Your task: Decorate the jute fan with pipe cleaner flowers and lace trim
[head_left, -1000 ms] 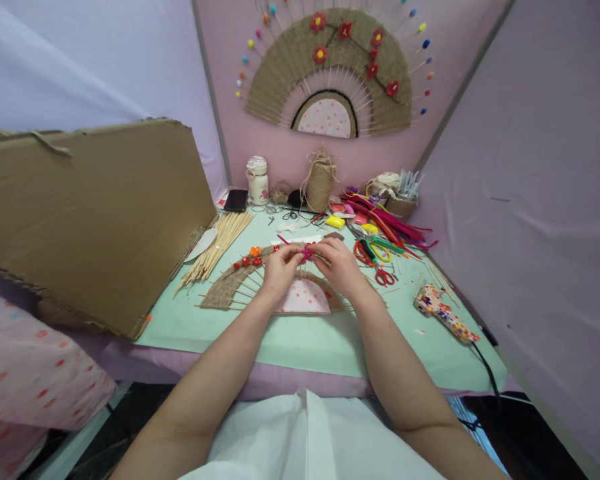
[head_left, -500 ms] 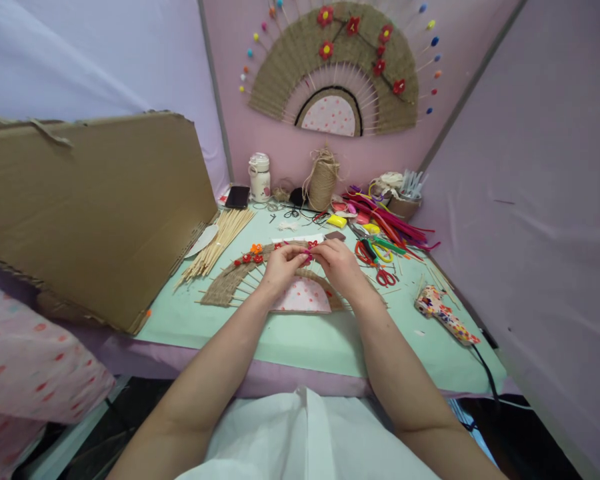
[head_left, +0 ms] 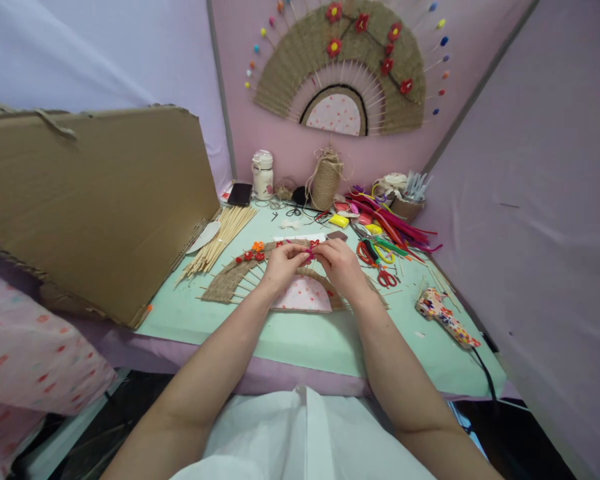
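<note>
Both bare hands work above the table (head_left: 325, 350), close together. The left hand (head_left: 283, 267) has its thumb and forefinger closed on a small pink strip (head_left: 310, 253). The right hand (head_left: 338, 265) grips the same strip from the other side, fingers bent and fingertips nearly meeting those of the left. The strip's exact shape is largely hidden by the fingers.

The strip is held over a woven fan (head_left: 225, 285), which lies flat, its curved edge away from the person. Red flowers (head_left: 248, 256) and an orange flower (head_left: 258, 247) sit along the fan's upper left band. A spotted panel (head_left: 305, 295) occupies the fan's inner part, below the hands.

To the right of the fan lie red-handled scissors (head_left: 387, 278) and, further right, a patterned glue gun (head_left: 445, 317). Wooden sticks (head_left: 223, 241) lie to the left, and a twine spool (head_left: 327, 180) stands upright at the rear.
</note>
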Available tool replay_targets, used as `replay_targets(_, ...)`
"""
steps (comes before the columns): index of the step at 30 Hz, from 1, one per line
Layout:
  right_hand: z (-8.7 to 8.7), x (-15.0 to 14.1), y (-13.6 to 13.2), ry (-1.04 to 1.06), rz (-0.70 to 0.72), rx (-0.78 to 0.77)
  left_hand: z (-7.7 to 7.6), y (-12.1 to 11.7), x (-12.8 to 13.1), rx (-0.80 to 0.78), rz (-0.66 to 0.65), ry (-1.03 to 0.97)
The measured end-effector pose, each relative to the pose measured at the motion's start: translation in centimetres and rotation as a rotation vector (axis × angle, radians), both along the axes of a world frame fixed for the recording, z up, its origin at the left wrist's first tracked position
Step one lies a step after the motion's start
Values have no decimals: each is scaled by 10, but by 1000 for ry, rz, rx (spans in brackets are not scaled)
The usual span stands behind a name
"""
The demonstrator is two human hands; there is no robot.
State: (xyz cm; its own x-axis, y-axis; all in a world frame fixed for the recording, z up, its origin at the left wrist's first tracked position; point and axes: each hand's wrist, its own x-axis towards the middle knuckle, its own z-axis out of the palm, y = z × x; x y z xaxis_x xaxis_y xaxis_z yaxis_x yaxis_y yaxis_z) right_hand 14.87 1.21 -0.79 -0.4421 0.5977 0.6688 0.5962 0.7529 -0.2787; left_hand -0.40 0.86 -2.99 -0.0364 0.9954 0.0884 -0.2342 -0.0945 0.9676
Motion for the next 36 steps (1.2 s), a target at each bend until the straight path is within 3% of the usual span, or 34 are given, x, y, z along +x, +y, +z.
replay_targets(12, -8, 0, 4, 51, -15, -122, -3, -2, 1, 186, 117, 265)
replay_targets(17, -6, -1, 4, 118, 6, -129, -4, 0, 1, 182, 87, 173)
replay_targets(21, -8, -3, 3, 271, -21, -266, -3, -1, 1, 222, 92, 133)
replay_targets(25, -11, -4, 3, 375, -49, -370, 1, -7, 2, 318, 151, 275)
replay_targets(30, -10, -1, 6, 244, -7, -211, 4, -11, 2, 366, 177, 384)
replay_targets(36, -8, -1, 5, 67, 4, -98, 0, -6, 1, 288, 134, 333)
